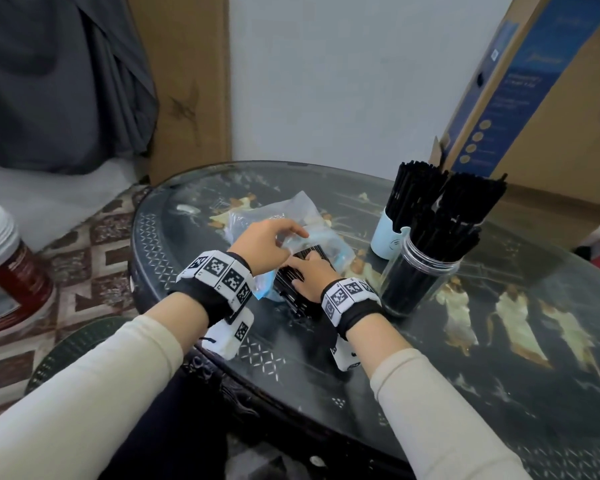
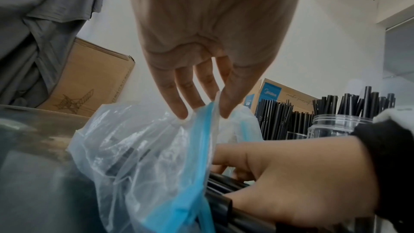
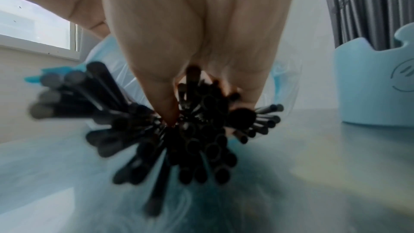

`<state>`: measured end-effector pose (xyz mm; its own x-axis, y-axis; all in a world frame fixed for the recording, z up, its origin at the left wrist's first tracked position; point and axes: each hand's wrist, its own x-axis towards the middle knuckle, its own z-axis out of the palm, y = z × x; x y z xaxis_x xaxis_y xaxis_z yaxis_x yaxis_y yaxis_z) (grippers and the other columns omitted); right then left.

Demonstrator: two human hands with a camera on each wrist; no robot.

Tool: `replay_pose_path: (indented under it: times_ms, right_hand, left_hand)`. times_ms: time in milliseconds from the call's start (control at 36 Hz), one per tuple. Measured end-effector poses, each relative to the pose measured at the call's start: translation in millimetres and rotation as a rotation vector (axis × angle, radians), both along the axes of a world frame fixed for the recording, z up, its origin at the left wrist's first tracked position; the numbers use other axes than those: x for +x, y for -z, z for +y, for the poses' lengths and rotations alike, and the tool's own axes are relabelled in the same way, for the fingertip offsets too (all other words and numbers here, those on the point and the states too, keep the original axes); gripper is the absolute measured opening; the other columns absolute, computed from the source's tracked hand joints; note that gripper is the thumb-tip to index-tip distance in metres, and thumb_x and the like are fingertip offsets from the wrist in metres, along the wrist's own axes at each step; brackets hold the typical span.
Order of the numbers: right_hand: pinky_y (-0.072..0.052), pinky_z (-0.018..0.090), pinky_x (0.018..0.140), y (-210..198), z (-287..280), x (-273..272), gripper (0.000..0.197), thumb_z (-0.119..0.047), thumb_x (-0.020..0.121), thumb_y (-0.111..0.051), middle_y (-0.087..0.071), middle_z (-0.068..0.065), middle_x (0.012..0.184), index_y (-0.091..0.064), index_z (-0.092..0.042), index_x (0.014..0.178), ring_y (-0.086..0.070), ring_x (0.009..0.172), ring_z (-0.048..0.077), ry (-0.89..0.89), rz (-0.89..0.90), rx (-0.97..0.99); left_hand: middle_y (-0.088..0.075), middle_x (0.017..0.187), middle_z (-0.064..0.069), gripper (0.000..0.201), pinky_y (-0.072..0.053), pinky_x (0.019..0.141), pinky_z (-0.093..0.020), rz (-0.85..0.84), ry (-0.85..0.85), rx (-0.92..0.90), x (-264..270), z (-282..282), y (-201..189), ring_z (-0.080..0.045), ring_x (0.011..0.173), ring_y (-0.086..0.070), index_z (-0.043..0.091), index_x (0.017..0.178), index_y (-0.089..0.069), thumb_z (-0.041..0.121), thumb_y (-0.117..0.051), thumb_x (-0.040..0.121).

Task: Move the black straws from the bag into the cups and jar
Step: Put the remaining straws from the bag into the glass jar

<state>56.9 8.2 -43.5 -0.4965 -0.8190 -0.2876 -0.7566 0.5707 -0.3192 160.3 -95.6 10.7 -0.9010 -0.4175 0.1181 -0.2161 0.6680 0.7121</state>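
Both hands work the bag (image 1: 302,216): left hand (image 1: 269,242) pinches its rim, right hand (image 1: 310,275) grips straws (image 3: 197,130). Right fingertips are hidden.

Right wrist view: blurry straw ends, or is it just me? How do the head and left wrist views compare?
Right wrist: straw ends soft and smeared at close range, blue cup sharper. Left wrist: bag fairly crisp, palm of the left hand shaded against the bright wall. Head: wide-angle bending, glare on the glass tabletop.

Left hand (image 2: 201,45): fingers (image 2: 179,102) and thumb pinched together, pointing down, above the right hand.
Right hand (image 1: 310,271): palm down, fingers curled in a grip.
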Motion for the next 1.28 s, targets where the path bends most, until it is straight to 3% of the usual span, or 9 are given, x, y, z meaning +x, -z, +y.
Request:
replay_pose_path:
  times_ms: [167, 278, 417, 694, 778, 861, 1028, 1111, 1278]
  right_hand:
    - [-0.046, 0.034, 0.093, -3.8, 3.7, 1.7, 0.033, -0.006, 0.087, -0.056, -0.040, 0.006, 0.105, -0.059, -0.024, 0.114, -0.055, 0.095, 0.031, 0.020, -0.048, -0.083]
    - [-0.043, 0.028, 0.083, -12.2, 7.2, -1.7, 0.023, 0.000, 0.082, -0.061, -0.054, 0.004, 0.098, -0.063, -0.013, 0.102, -0.049, 0.088, 0.019, 0.002, -0.054, -0.166]
    - [-0.032, 0.013, 0.055, -22.7, 23.1, -9.5, 0.022, -0.003, 0.082, -0.064, -0.056, -0.006, 0.091, -0.067, -0.015, 0.101, -0.050, 0.079, 0.011, 0.023, -0.105, -0.199]
    - [-0.052, 0.030, 0.077, -61.5, 90.3, -5.5, 0.026, -0.009, 0.076, -0.070, -0.065, 0.000, 0.095, -0.071, -0.024, 0.097, -0.060, 0.085, 0.019, -0.004, -0.122, -0.161]
    - [-0.052, 0.031, 0.079, -73.4, 110.0, 2.6, 0.029, -0.008, 0.076, -0.068, -0.066, 0.004, 0.099, -0.072, -0.025, 0.099, -0.061, 0.086, 0.019, -0.027, -0.142, -0.133]
    - [-0.045, 0.014, 0.074, -83.7, 129.2, 10.4, 0.030, -0.006, 0.076, -0.068, -0.063, -0.008, 0.094, -0.072, -0.024, 0.100, -0.055, 0.079, 0.003, -0.071, -0.160, -0.139]
    - [-0.045, 0.012, 0.086, -95.5, 163.0, 7.3, 0.048, -0.006, 0.078, -0.065, -0.064, -0.016, 0.108, -0.068, -0.034, 0.116, -0.059, 0.092, 0.003, -0.061, -0.164, -0.201]
    - [-0.049, 0.028, 0.097, -111.6, 178.8, 3.2, 0.043, -0.020, 0.085, -0.066, -0.064, -0.014, 0.118, -0.063, -0.039, 0.122, -0.062, 0.103, 0.007, -0.045, -0.152, -0.285]
    - [-0.036, 0.008, 0.095, -146.8, 197.1, 2.2, 0.035, -0.032, 0.094, -0.060, -0.055, -0.018, 0.125, -0.058, -0.035, 0.128, -0.050, 0.115, -0.006, -0.036, 0.042, -0.702]
  left_hand:
    - [-0.059, 0.103, 0.017, 0.041, -0.037, 0.064, -0.004, 0.009, -0.002, -0.028, 0.3, -1.6, -1.6, -0.001, 0.066, -0.049, 0.030, 0.106, -0.068, -0.001, -0.059, 0.080]
    - [-0.062, 0.110, 0.014, 0.038, -0.048, 0.083, -0.023, -0.004, 0.023, -0.012, 2.3, -2.6, 1.6, -0.016, 0.094, -0.059, 0.030, 0.107, -0.067, 0.002, -0.059, 0.082]
    - [-0.061, 0.118, 0.010, 0.037, -0.039, 0.087, -0.018, 0.003, 0.037, -0.017, 6.8, 1.7, 11.8, -0.009, 0.103, -0.055, 0.028, 0.114, -0.065, 0.006, -0.057, 0.085]
    - [-0.025, 0.142, -0.014, 0.079, -0.031, 0.108, -0.043, 0.038, 0.127, -0.407, 4.8, 41.7, 32.4, -0.034, 0.132, -0.024, 0.017, 0.136, -0.036, 0.020, -0.073, 0.067]
    - [-0.036, 0.139, -0.015, 0.086, -0.030, 0.109, -0.039, 0.075, 0.275, -0.579, -7.3, 60.4, 37.2, -0.033, 0.130, -0.033, 0.010, 0.135, -0.040, 0.028, -0.076, 0.060]
    - [-0.050, 0.131, -0.006, 0.085, -0.034, 0.106, -0.033, 0.040, 0.393, -0.608, -23.1, 76.2, 38.0, -0.024, 0.121, -0.046, 0.013, 0.136, -0.041, 0.033, -0.074, 0.060]
    - [-0.068, 0.090, 0.003, 0.028, -0.046, 0.068, -0.028, -0.008, 0.426, -0.513, -37.3, 102.4, 18.2, -0.021, 0.084, -0.063, 0.030, 0.105, -0.057, 0.035, -0.065, 0.078]
    - [-0.070, 0.083, -0.001, 0.014, -0.048, 0.068, -0.031, 0.048, 0.403, -0.298, -39.5, 108.0, 16.4, -0.023, 0.079, -0.064, 0.022, 0.093, -0.065, 0.027, -0.067, 0.080]
    - [-0.059, 0.060, 0.015, 0.016, -0.041, 0.059, -0.015, 0.153, 0.310, 0.242, -46.0, 126.1, 18.5, 0.002, 0.056, -0.054, 0.032, 0.074, -0.061, 0.026, -0.072, 0.084]
